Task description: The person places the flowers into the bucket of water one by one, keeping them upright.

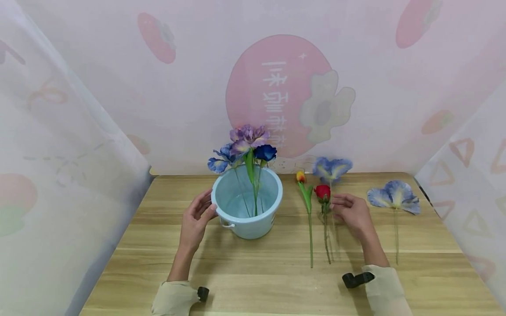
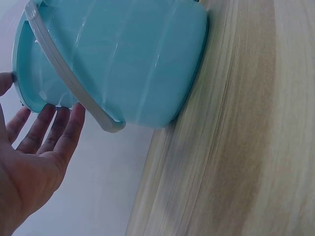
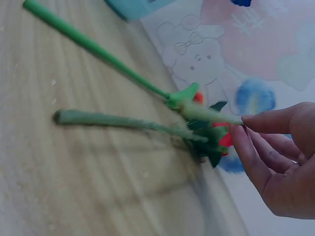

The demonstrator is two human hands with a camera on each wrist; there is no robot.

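A light blue bucket (image 1: 253, 227) stands on the table, holding a purple flower (image 1: 250, 137), a blue-and-white flower (image 1: 223, 157) and a dark blue flower (image 1: 265, 152). My left hand (image 1: 197, 215) rests at its left side, thumb at the rim and fairly straight, spread fingers touching the wall. In the left wrist view the bucket's white handle (image 2: 66, 69) hangs just past the fingertips. With thumb and index finger, my right hand (image 1: 352, 215) pinches the thin stem of a pale blue flower (image 1: 332, 169). Close beside that stem lies a red rose (image 1: 322, 192).
To the rose's left lies a red-and-yellow tulip (image 1: 301, 177) with a green stem. Another pale blue flower (image 1: 395, 195) lies at the far right. The wooden table (image 1: 269, 281) backs onto a printed curtain (image 1: 189, 96), with further hangings on both sides.
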